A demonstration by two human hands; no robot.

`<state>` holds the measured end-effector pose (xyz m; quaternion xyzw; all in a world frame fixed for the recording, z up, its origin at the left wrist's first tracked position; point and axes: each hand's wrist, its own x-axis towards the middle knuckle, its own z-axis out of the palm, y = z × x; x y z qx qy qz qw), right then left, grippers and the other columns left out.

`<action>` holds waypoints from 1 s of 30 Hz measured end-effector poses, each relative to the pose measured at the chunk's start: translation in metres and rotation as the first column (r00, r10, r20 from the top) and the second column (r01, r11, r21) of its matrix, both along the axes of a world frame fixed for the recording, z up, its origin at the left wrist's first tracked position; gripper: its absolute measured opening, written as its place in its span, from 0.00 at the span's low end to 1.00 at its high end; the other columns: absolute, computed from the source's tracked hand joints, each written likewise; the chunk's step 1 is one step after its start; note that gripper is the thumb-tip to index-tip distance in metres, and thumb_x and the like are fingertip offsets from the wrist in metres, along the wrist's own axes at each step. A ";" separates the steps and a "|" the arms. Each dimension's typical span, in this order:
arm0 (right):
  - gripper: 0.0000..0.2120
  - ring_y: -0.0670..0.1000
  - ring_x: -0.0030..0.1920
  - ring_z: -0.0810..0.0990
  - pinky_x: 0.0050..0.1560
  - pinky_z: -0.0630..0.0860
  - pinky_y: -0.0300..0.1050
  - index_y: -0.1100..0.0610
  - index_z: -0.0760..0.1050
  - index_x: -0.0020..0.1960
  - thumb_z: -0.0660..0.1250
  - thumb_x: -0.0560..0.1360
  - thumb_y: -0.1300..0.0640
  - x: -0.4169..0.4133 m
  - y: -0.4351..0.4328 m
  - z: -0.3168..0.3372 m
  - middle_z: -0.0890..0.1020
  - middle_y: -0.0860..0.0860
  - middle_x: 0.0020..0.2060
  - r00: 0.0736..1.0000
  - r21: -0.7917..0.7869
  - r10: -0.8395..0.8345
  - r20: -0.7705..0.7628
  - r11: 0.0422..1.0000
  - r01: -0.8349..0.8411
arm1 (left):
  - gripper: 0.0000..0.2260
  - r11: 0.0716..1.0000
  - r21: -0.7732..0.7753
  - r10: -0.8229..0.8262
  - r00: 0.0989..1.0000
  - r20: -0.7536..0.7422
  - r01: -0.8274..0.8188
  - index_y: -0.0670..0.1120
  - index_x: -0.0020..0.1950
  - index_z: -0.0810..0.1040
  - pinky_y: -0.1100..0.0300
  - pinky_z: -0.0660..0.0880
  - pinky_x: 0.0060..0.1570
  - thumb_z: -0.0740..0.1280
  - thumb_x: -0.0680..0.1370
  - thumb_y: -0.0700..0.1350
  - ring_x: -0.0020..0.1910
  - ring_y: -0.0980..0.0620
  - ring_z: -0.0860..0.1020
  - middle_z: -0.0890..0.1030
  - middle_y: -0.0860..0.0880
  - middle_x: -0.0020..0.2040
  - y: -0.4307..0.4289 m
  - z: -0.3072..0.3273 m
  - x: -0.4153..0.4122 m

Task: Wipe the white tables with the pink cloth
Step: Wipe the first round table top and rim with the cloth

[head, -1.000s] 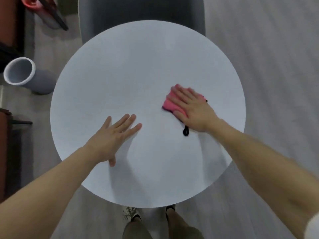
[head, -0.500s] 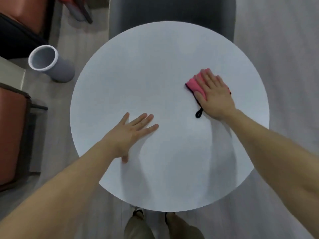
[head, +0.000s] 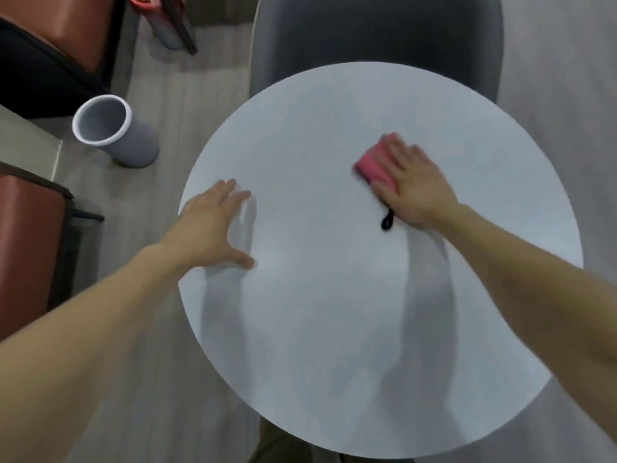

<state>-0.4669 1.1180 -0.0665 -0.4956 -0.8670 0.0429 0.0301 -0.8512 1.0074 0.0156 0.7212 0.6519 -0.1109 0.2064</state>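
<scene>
A round white table (head: 334, 312) fills the middle of the head view. My right hand (head: 412, 185) presses flat on the folded pink cloth (head: 372, 168) on the table's right half; the cloth's black loop (head: 387, 222) sticks out below my palm. Most of the cloth is hidden under my fingers. Near the table's left edge my left hand (head: 213, 225) lies flat on the surface, fingers straight and thumb spread, holding nothing.
A dark grey chair (head: 377, 38) stands behind the table. A grey cylinder with a white rim (head: 117, 135) stands on the floor at the left. Brown and black furniture (head: 30, 235) lines the left side. My legs (head: 277, 446) show under the near edge.
My left hand slid from the table's middle toward its left edge. My right hand stays pressed on the pink cloth, which shifted across the right half. The camera view moved left.
</scene>
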 end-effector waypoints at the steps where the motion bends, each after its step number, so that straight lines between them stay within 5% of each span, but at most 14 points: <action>1: 0.31 0.58 0.88 0.49 0.85 0.51 0.63 0.46 0.49 0.88 0.49 0.88 0.39 -0.017 0.005 -0.002 0.55 0.57 0.87 0.976 -0.002 -0.213 -0.035 0.977 0.213 | 0.66 1.000 -0.020 0.006 1.000 -0.019 -0.006 0.55 0.89 0.53 0.43 0.52 0.86 0.84 0.60 0.72 0.88 0.47 0.47 0.49 0.48 0.89 0.011 0.000 -0.008; 3: 0.32 0.61 0.87 0.50 0.85 0.51 0.66 0.53 0.57 0.87 0.49 0.87 0.40 -0.073 -0.026 -0.005 0.56 0.60 0.87 0.940 0.014 -0.321 -0.115 0.946 0.325 | 0.69 0.998 -0.059 -0.014 0.998 -0.063 0.010 0.56 0.89 0.48 0.40 0.52 0.85 0.83 0.58 0.73 0.88 0.46 0.45 0.46 0.48 0.90 0.032 -0.001 -0.019; 5: 0.31 0.60 0.88 0.48 0.84 0.51 0.65 0.54 0.57 0.87 0.50 0.89 0.41 -0.129 -0.088 -0.003 0.54 0.59 0.87 0.990 -0.004 0.086 -0.109 0.996 -0.086 | 0.72 0.997 -0.077 -0.024 0.993 -0.114 0.015 0.56 0.89 0.43 0.39 0.54 0.84 0.83 0.58 0.73 0.88 0.45 0.44 0.43 0.47 0.89 0.053 0.000 -0.026; 7: 0.30 0.56 0.88 0.44 0.85 0.49 0.62 0.50 0.56 0.88 0.53 0.89 0.41 -0.150 -0.129 0.003 0.52 0.54 0.88 0.840 -0.089 0.535 -0.090 0.836 -0.542 | 0.73 0.994 -0.094 -0.073 0.986 -0.152 0.059 0.55 0.89 0.40 0.39 0.56 0.84 0.85 0.58 0.70 0.88 0.44 0.44 0.42 0.47 0.89 0.072 0.001 -0.028; 9: 0.29 0.53 0.88 0.45 0.86 0.50 0.61 0.48 0.57 0.87 0.54 0.89 0.41 -0.137 -0.102 0.005 0.52 0.51 0.88 0.768 -0.090 0.633 -0.096 0.763 -0.640 | 0.73 0.988 -0.118 -0.112 0.985 -0.134 0.096 0.52 0.89 0.41 0.41 0.57 0.84 0.87 0.59 0.66 0.88 0.45 0.44 0.42 0.47 0.89 0.082 0.000 -0.027; 12: 0.30 0.52 0.88 0.44 0.86 0.49 0.60 0.45 0.51 0.88 0.49 0.88 0.38 -0.097 0.002 0.001 0.50 0.50 0.88 0.992 -0.043 0.120 -0.046 0.992 -0.122 | 0.70 0.988 -0.106 -0.117 0.990 -0.078 0.109 0.52 0.89 0.46 0.44 0.59 0.83 0.88 0.59 0.63 0.88 0.49 0.45 0.44 0.49 0.89 0.085 -0.007 -0.029; 14: 0.32 0.54 0.88 0.44 0.86 0.48 0.61 0.47 0.48 0.89 0.44 0.88 0.38 -0.077 0.060 0.001 0.49 0.53 0.88 0.933 -0.037 -0.357 -0.040 0.934 0.355 | 0.70 0.991 -0.079 -0.112 0.992 -0.061 0.107 0.54 0.89 0.46 0.45 0.59 0.84 0.87 0.60 0.65 0.88 0.51 0.45 0.44 0.52 0.90 0.081 -0.011 -0.034; 16: 0.32 0.58 0.88 0.46 0.86 0.46 0.62 0.52 0.51 0.88 0.45 0.87 0.41 -0.103 0.074 -0.003 0.51 0.57 0.88 0.830 -0.018 -0.552 -0.080 0.833 0.553 | 0.70 0.993 -0.078 -0.087 0.996 -0.033 0.084 0.55 0.89 0.45 0.47 0.56 0.85 0.87 0.60 0.64 0.88 0.53 0.44 0.43 0.54 0.89 0.082 -0.013 -0.038; 19: 0.30 0.60 0.88 0.47 0.86 0.47 0.63 0.53 0.54 0.88 0.49 0.89 0.43 -0.177 0.016 0.000 0.54 0.58 0.87 0.992 0.007 -0.098 -0.083 0.995 0.098 | 0.72 0.996 -0.091 -0.020 0.999 0.047 0.024 0.53 0.89 0.43 0.51 0.53 0.86 0.88 0.59 0.62 0.88 0.54 0.44 0.44 0.56 0.89 0.077 -0.013 -0.042; 21: 0.29 0.57 0.88 0.44 0.86 0.45 0.61 0.50 0.53 0.88 0.49 0.90 0.42 -0.192 -0.022 0.002 0.51 0.55 0.88 0.914 -0.065 0.405 0.002 0.912 -0.404 | 0.74 0.995 -0.101 0.014 0.996 0.083 -0.006 0.52 0.89 0.41 0.51 0.52 0.86 0.89 0.59 0.61 0.88 0.55 0.43 0.44 0.57 0.89 0.074 -0.013 -0.044; 23: 0.27 0.56 0.88 0.46 0.86 0.47 0.61 0.45 0.58 0.87 0.52 0.89 0.43 -0.173 0.005 0.004 0.55 0.52 0.88 0.829 -0.069 0.559 -0.019 0.827 -0.558 | 0.74 0.996 -0.091 0.016 0.997 0.076 -0.010 0.52 0.89 0.39 0.50 0.51 0.87 0.88 0.59 0.63 0.88 0.55 0.41 0.40 0.55 0.89 0.075 -0.014 -0.045; 26: 0.26 0.56 0.88 0.49 0.85 0.50 0.62 0.41 0.60 0.86 0.48 0.88 0.44 -0.137 0.091 -0.001 0.57 0.51 0.87 0.999 0.002 0.036 -0.013 0.999 -0.036 | 0.77 0.995 -0.093 0.042 0.999 0.005 -0.041 0.50 0.89 0.36 0.50 0.47 0.85 0.87 0.58 0.66 0.88 0.49 0.38 0.33 0.49 0.88 0.081 -0.015 -0.042; 28: 0.31 0.57 0.88 0.45 0.86 0.47 0.62 0.46 0.52 0.88 0.43 0.87 0.41 -0.144 0.125 0.001 0.51 0.54 0.88 0.903 -0.032 -0.429 -0.017 0.903 0.428 | 0.78 0.993 -0.104 0.048 0.999 -0.015 -0.049 0.48 0.88 0.35 0.50 0.49 0.85 0.87 0.58 0.67 0.87 0.48 0.35 0.31 0.47 0.87 0.083 -0.017 -0.041; 30: 0.33 0.58 0.88 0.44 0.86 0.44 0.62 0.52 0.49 0.89 0.41 0.86 0.41 -0.194 0.114 0.002 0.49 0.57 0.88 0.849 -0.029 -0.525 -0.056 0.851 0.525 | 0.79 0.992 -0.120 0.039 0.999 -0.008 -0.039 0.47 0.88 0.35 0.52 0.51 0.84 0.87 0.57 0.66 0.87 0.49 0.34 0.31 0.47 0.87 0.084 -0.019 -0.042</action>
